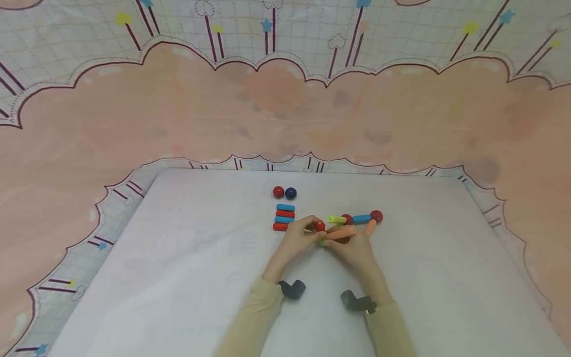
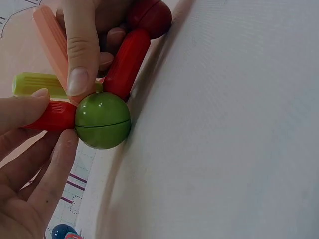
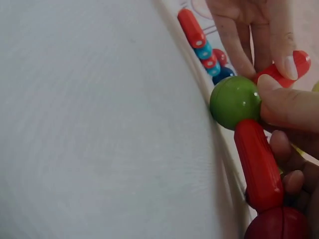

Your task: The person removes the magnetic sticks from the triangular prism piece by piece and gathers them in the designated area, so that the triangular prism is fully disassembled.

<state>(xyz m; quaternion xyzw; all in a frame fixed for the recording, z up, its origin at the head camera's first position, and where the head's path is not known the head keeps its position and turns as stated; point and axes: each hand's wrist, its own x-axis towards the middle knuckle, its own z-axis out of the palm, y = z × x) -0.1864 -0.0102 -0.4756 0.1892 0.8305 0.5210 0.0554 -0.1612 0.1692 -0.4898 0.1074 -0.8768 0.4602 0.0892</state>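
Note:
In the head view my left hand point(image 1: 296, 238) pinches a short red toy building stick point(image 2: 57, 115) between thumb and fingers. One end of this stick meets a green ball point(image 2: 103, 120). My right hand point(image 1: 359, 253) grips the ball-and-stick structure near that ball, its thumb along an orange stick point(image 2: 51, 45). A second red stick point(image 3: 258, 164) runs from the green ball to a dark red ball point(image 3: 279, 224). Farther along the structure are a yellow-green stick point(image 1: 336, 219), a blue stick point(image 1: 361, 218) and a red end ball point(image 1: 376, 216). Fingers hide part of the joints.
Beyond my left hand, loose blue and red sticks point(image 1: 285, 213) lie in a stacked row. A red ball point(image 1: 278, 192) and a dark blue ball point(image 1: 291, 193) sit behind them. Everything is on a white table point(image 1: 200, 258), with a patterned cloth point(image 1: 267, 119) beyond its far edge.

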